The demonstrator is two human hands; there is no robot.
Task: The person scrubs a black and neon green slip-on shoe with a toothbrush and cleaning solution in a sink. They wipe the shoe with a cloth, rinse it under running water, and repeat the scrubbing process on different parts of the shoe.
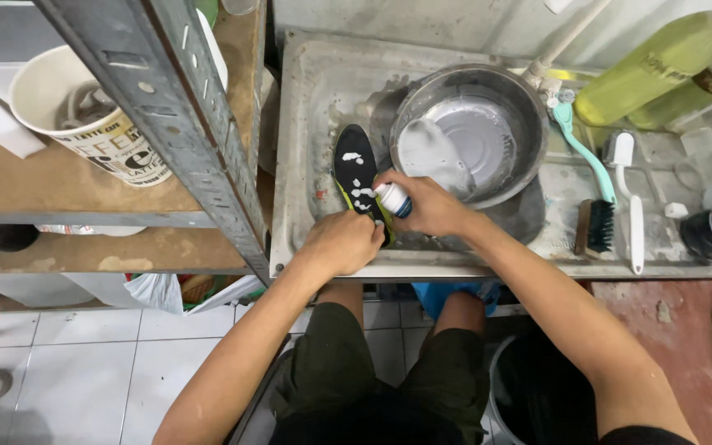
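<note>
Over the near edge of the steel sink tray (pixel 306 99) we hold a black shoe insole (pixel 354 169) with a yellow-green rim, its long axis running away from us, toe end toward the back wall. Our left hand (pixel 341 243) is curled shut around the heel end of the insole, right at the tray's front lip. Our right hand (pixel 428 206) is wrapped closed around a small white bottle with a blue band (pixel 394 199), nozzle pointing left onto the insole; 3 or so white foam blobs sit on the black surface. Just right of the insole, inside the tray, stands a round metal bowl (pixel 471 132) holding cloudy, soapy water. Further right of the bowl lie a teal-handled brush (pixel 583 152), a white-handled brush (pixel 630 198) and a dark-bristled wooden brush (pixel 595 227), all on the tray floor. At the tray's far right corner lean 2 yellow-green bottles (pixel 661 66). Left of the tray, past a grey slotted metal upright (pixel 183 124), a printed paper cup (pixel 84 115) rests on a brown shelf (pixel 43 185).
</note>
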